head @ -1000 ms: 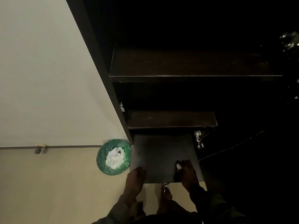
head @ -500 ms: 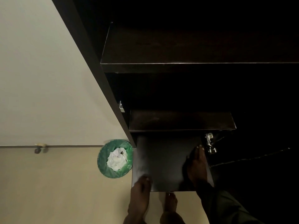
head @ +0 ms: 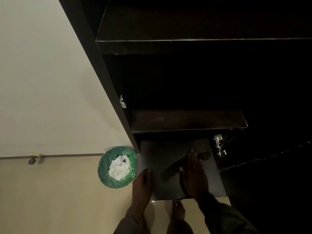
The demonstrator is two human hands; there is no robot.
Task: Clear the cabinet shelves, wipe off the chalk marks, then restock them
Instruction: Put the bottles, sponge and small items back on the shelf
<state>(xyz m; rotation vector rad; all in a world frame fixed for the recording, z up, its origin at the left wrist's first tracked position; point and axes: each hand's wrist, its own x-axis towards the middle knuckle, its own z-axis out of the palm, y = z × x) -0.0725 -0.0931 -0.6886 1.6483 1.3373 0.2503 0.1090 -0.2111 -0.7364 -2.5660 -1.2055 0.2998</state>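
The cabinet fills most of my view, dark brown and dimly lit, its left side panel running diagonally down against a pale wall. From up here I see three shelves stepped one below another: a wide top shelf, a shorter middle shelf, and the bottom shelf, which juts out nearest to me. The floor is a beige tile, meeting the wall at a dark skirting line. Beside the cabinet's lower left corner stands a bin with a green liner, holding crumpled white paper. My right hand lies flat on the bottom shelf with fingers straight and together, pointing toward the back; whether anything sits under the palm I cannot tell. A dark streak runs across the shelf just left of that hand, and I cannot say if it is shadow or a wet smear. My left hand rests at the shelf's front left edge, fingers extended over it, touching the board rather than curling round anything. A bare foot shows on the floor below the shelf edge, between my two sleeves. A metal hinge glints at the shelf's right side, and a small metal bracket sits on the side panel. A doorstop sits low on the wall at far left.
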